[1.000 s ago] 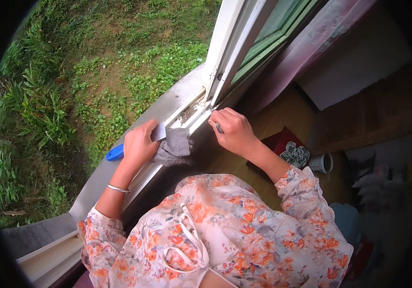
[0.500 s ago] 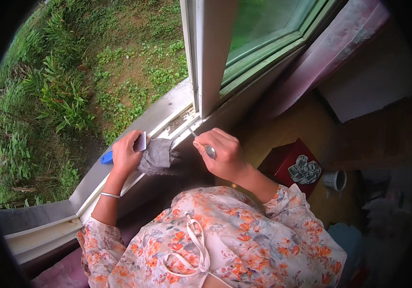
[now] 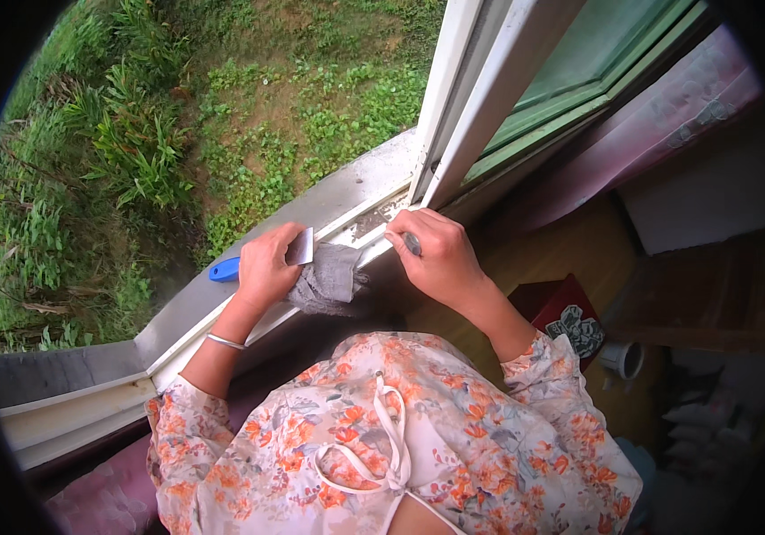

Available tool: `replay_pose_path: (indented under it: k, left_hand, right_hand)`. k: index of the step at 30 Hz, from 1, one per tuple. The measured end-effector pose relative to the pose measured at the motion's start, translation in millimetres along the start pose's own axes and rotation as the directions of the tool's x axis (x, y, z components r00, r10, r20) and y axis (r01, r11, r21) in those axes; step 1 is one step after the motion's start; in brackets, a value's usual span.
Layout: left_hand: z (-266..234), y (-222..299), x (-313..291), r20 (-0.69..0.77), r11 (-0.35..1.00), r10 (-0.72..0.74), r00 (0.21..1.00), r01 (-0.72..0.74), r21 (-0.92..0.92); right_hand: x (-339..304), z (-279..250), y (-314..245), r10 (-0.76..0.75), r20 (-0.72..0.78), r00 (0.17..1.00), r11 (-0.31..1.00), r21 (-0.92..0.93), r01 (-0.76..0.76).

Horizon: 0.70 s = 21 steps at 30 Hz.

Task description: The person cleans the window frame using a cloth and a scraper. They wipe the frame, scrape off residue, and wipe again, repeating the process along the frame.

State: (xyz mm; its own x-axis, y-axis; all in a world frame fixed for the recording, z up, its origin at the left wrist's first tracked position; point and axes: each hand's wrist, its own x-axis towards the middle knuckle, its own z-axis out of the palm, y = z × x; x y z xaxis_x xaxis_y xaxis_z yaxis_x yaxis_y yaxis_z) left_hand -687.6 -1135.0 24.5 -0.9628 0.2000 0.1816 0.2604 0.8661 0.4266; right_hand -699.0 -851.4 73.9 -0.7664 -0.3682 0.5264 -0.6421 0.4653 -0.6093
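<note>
My left hand point(image 3: 271, 265) rests on the windowsill, closed around a putty knife point(image 3: 300, 247); its blue handle point(image 3: 225, 269) sticks out to the left and its flat metal blade to the right. Beside and partly under that hand, a grey cloth point(image 3: 327, 278) drapes over the inner edge of the window track point(image 3: 259, 332). Over the track near the sash, my right hand point(image 3: 440, 254) grips what looks like a metal spoon point(image 3: 412, 243), its rounded end showing at the palm. The spoon's thin end is hidden by my fingers. Dirt and pale flakes point(image 3: 370, 222) lie in the track.
A white-framed window sash point(image 3: 480, 98) rises just beyond my right hand. Outside the concrete ledge point(image 3: 333, 187) is a grassy slope point(image 3: 257, 134). Indoors, a red box point(image 3: 560, 314), a small grey-white container point(image 3: 623, 359) and a pink curtain point(image 3: 641, 134) are at the right.
My view has shifted, so the window and hands appear farther right. My right hand has come closer to the track by the sash, and the spoon's thin end is now covered.
</note>
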Motion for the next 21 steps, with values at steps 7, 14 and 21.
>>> replay_pose_path:
  k: [7, 14, 21]
  left_hand:
    - [-10.4, 6.3, 1.3, 0.066, 0.997, -0.023, 0.998, 0.027, -0.068]
    - [-20.4, 4.7, 0.7, 0.007, 0.985, 0.051, 0.999, -0.049, -0.166]
    - [-60.1, 11.4, -10.9, 0.007, 0.893, -0.054, 0.999, 0.051, -0.446]
  right_hand:
    - [-0.6, -14.5, -32.2, 0.172, -0.188, 0.967, 0.984, 0.073, -0.161]
    - [-21.9, 31.3, -64.7, 0.368, -0.204, 0.907, 0.858, 0.451, -0.247]
    - [5.2, 100.2, -77.5, 0.077, -0.279, 0.957, 0.971, 0.24, -0.008]
